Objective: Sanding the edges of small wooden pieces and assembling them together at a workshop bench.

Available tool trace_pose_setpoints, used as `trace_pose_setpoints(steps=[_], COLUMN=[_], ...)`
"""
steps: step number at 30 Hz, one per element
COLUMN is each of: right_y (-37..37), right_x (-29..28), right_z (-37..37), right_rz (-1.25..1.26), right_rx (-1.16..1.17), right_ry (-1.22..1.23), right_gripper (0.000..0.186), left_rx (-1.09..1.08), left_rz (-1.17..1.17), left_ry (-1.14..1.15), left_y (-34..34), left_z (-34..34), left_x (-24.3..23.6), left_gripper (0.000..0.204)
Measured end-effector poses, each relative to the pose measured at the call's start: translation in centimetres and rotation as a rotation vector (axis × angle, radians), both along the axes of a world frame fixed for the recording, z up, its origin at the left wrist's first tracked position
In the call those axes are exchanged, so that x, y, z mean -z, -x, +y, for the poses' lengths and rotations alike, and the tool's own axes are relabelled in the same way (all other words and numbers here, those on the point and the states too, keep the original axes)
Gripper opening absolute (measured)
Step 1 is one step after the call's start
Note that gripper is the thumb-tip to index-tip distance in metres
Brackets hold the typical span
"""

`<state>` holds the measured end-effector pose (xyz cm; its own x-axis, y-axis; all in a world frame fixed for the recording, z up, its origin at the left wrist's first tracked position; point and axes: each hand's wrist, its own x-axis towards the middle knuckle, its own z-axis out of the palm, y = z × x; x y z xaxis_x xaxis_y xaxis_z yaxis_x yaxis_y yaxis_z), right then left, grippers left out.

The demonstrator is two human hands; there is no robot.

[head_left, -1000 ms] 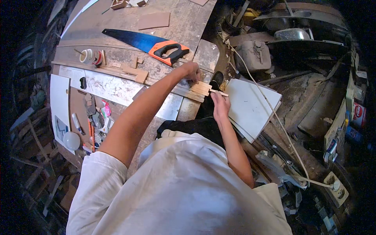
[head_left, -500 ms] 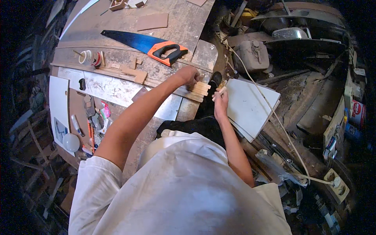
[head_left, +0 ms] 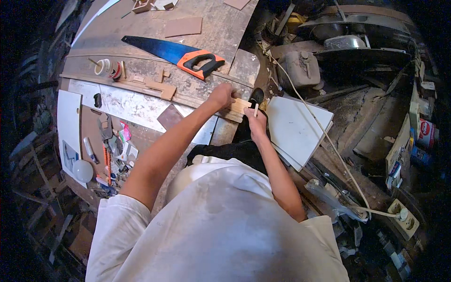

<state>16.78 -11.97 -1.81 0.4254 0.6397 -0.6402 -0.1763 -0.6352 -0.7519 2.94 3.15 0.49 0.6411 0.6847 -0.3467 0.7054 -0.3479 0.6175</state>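
Observation:
My left hand (head_left: 223, 96) is closed on a small pale wooden piece (head_left: 241, 105) at the bench's right edge. In the earlier picture that piece shows a notched right end. Beneath it lie flat wooden strips (head_left: 233, 116). My right hand (head_left: 256, 124) is just right of the piece, fingers closed on a small pale wood stick (head_left: 256, 110). Its fingertips are at the end of the wooden piece; whether they touch it is too small to tell. Beyond my left hand lies a handsaw (head_left: 185, 56) with an orange and black handle.
On the workbench (head_left: 221, 42) are a flat brown board (head_left: 183, 27), a white pot (head_left: 102, 68) with a stick in it, and wood offcuts (head_left: 161, 88). White panels (head_left: 300, 124) lean at the right, crossed by a cable (head_left: 324, 129) running to a socket strip (head_left: 404, 218).
My right hand has moved left with the wood stick, up to the end of the wooden piece. My left hand stays in about the same place.

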Motion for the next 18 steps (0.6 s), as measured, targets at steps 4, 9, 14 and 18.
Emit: trace_pose_setpoints(steps=[4,9,14,18], right_y=[0.6,-1.5,-2.0,-2.4], right_x=[-0.9,2.4,1.7,0.0], right_z=[-0.5,-2.1,-2.9,-2.7], right_rz=[-0.001,0.132,0.120,0.104], right_rx=[0.057,0.365,0.208,0.062], right_ry=[0.014,0.022,0.006,-0.035], right_gripper=[0.039,0.037,0.047,0.039], left_rx=[-0.059,-0.055,0.135,0.181], left_rz=[0.009,0.063,0.217,0.249], left_ry=[-0.091,0.012,0.108,0.181], left_y=[0.0,-1.0,-2.2,-2.1], left_z=[-0.8,0.4,2.4,3.3], left_x=[0.6,-0.1,-0.1,0.4], left_gripper=[0.014,0.011,0.021,0.025])
